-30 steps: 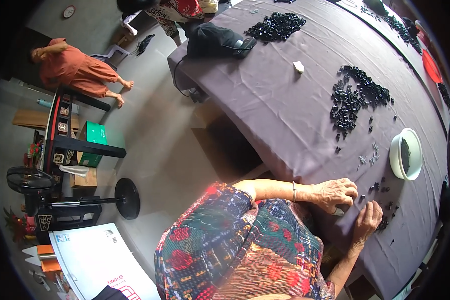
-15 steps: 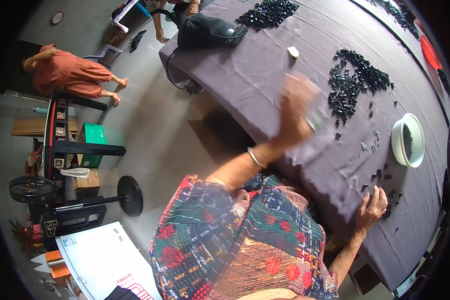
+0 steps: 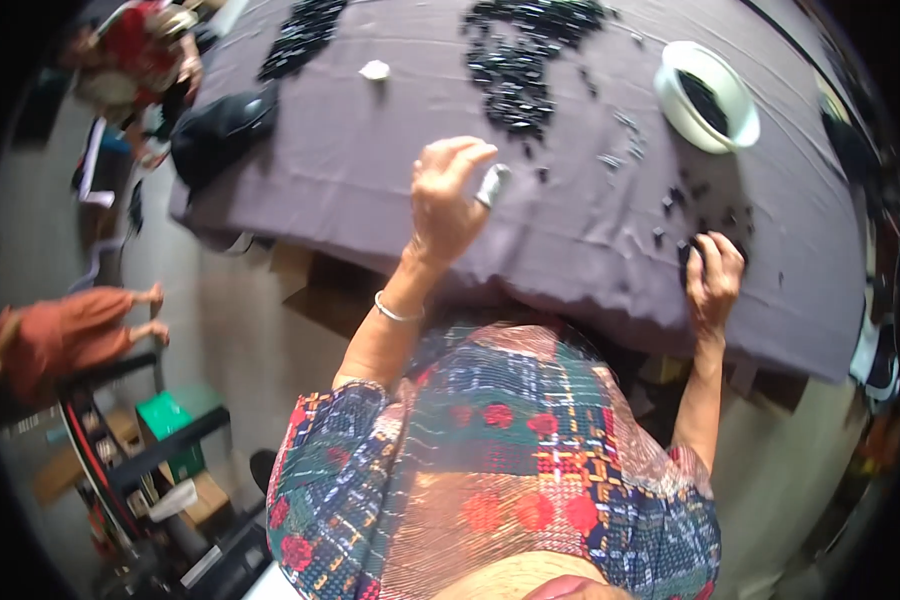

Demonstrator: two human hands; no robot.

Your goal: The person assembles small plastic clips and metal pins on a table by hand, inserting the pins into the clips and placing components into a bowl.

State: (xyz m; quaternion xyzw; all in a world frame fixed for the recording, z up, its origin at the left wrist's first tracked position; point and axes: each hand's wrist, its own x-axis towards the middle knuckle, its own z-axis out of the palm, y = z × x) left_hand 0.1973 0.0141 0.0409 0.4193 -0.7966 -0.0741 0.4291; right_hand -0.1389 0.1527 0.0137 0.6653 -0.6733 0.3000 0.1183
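My left hand [image 3: 444, 205] is raised over the near part of the cloth-covered table [image 3: 590, 215]. Its fingers and thumb stand apart with nothing seen between them, and a pale silvery wrap [image 3: 492, 186] covers the thumb. Farther off lies a big heap of small shiny black pieces [image 3: 515, 70]. At the right, my right hand [image 3: 712, 285] rests on the cloth with fingers curled down among loose black pieces [image 3: 705, 205]; whatever is under its fingertips is hidden. Beyond it stands a whitish bowl [image 3: 740, 125] with black pieces inside. Several small grey slivers [image 3: 625, 145] lie between heap and bowl.
Another black heap [image 3: 305, 35], a small white object [image 3: 374, 70] and a black bag-like item [image 3: 220, 135] are on the table's left side. A person in orange [image 3: 70, 325] is at the far left, another in red [image 3: 135, 55] at the upper left.
The view has swung, so the table sits more level across the picture. My left hand, blurred before, now shows clearly with fingers apart. My right hand stays by the loose black pieces.
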